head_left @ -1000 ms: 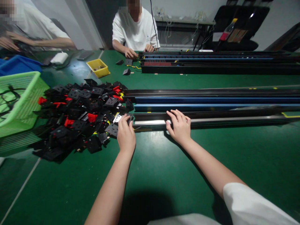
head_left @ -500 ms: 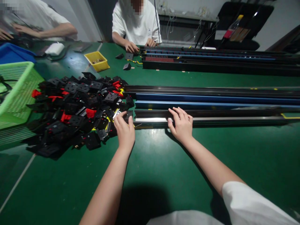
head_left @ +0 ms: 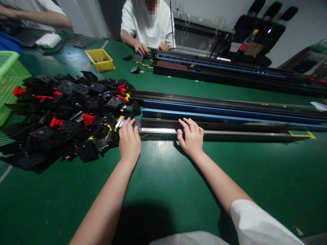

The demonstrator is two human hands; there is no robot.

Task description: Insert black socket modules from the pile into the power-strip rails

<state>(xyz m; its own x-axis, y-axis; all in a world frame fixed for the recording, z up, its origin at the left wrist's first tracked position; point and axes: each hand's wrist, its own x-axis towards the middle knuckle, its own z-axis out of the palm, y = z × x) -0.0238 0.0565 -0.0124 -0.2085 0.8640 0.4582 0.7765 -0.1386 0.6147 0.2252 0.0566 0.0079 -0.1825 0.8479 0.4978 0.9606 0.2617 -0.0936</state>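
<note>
A long black metal rail (head_left: 230,136) with a pale strip along its channel lies across the table before me. At its left end sits a small black plastic end piece (head_left: 138,123). My left hand (head_left: 129,141) closes over this piece, its fingers bent and partly hiding it. Farther right, my right hand (head_left: 191,136) grips the rail, with the thumb in the channel and the fingers over the far wall. Left of the rail spreads a heap of black plastic parts (head_left: 68,127) mixed with red and yellow ones.
Blue rails (head_left: 204,116) and another black rail (head_left: 194,97) lie just beyond. A yellow bin (head_left: 102,64) holds small parts; a green basket (head_left: 12,78) stands at left. Across the table, a person (head_left: 148,27) handles the end of a black assembly (head_left: 217,76).
The view has turned slightly right, so the heap and basket shift left and the rail's right end shows more. Both hands keep their places on the rail, the left fingers slightly resettled.
</note>
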